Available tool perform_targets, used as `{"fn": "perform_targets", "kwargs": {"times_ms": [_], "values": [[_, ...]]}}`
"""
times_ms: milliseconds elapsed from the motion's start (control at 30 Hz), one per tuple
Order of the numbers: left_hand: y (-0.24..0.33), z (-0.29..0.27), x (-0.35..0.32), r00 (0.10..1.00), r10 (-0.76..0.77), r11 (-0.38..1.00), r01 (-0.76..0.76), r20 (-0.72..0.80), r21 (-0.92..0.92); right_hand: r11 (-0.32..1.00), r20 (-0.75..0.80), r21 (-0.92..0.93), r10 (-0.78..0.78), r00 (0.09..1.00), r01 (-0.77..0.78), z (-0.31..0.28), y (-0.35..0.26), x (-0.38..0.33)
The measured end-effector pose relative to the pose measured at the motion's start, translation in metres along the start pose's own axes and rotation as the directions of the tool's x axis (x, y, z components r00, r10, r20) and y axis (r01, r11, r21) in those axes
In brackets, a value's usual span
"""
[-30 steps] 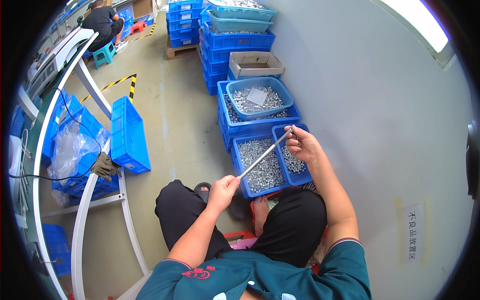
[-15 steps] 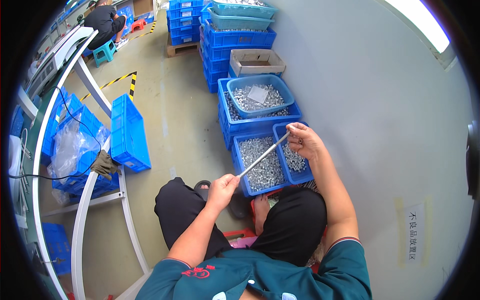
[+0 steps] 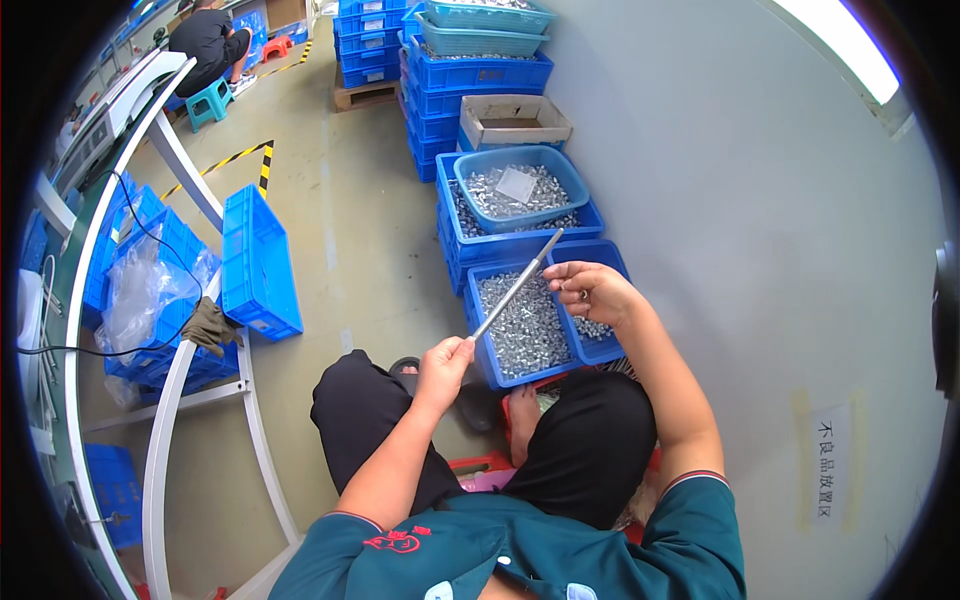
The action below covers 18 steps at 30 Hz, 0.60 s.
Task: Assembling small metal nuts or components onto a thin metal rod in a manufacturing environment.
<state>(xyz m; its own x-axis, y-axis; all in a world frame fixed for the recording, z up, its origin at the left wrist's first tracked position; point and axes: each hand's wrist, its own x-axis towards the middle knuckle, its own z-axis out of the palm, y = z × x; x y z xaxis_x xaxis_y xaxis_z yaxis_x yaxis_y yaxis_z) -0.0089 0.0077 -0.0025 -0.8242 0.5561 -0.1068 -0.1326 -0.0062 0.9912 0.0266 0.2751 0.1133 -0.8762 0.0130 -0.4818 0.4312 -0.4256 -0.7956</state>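
Note:
My left hand (image 3: pixel 445 371) is closed around the lower end of a slim grey metal rod (image 3: pixel 517 287). The rod slants up and away to the right, its far end free. Just right of that end is my right hand (image 3: pixel 596 296), its fingers curled; something small and metallic shows among them, too small to name. Below the rod, a blue bin (image 3: pixel 487 358) is full of small silver metal parts (image 3: pixel 530 335). My right hand is over a second blue bin (image 3: pixel 612 254), which also holds small metal parts and is partly hidden by my hand and forearm.
Beyond the bins stands a light-blue basin (image 3: pixel 573 180) of metal parts on a larger blue crate (image 3: pixel 450 235). Stacked blue crates (image 3: pixel 430 105) line the grey wall at right. A white-framed bench (image 3: pixel 165 440) is at left, with an upright blue crate (image 3: pixel 262 265). A person sits far back left.
My right hand has come off the rod's far end and moved slightly down. That end now points more steeply upward, while my left hand still grips the near end.

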Motion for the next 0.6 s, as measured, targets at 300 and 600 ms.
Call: {"fn": "perform_targets", "kwargs": {"times_ms": [300,600], "values": [[0.004,0.001,-0.004,0.999,-0.007,1.0,0.007,0.041,0.01,0.941,-0.127,0.3,-0.122,0.984,0.155,-0.024,-0.001,0.006],[0.002,0.003,-0.007,0.998,0.026,0.995,-0.031,0.055,0.09,0.935,-0.134,0.293,-0.169,0.976,0.202,-0.021,-0.002,0.004]]}}
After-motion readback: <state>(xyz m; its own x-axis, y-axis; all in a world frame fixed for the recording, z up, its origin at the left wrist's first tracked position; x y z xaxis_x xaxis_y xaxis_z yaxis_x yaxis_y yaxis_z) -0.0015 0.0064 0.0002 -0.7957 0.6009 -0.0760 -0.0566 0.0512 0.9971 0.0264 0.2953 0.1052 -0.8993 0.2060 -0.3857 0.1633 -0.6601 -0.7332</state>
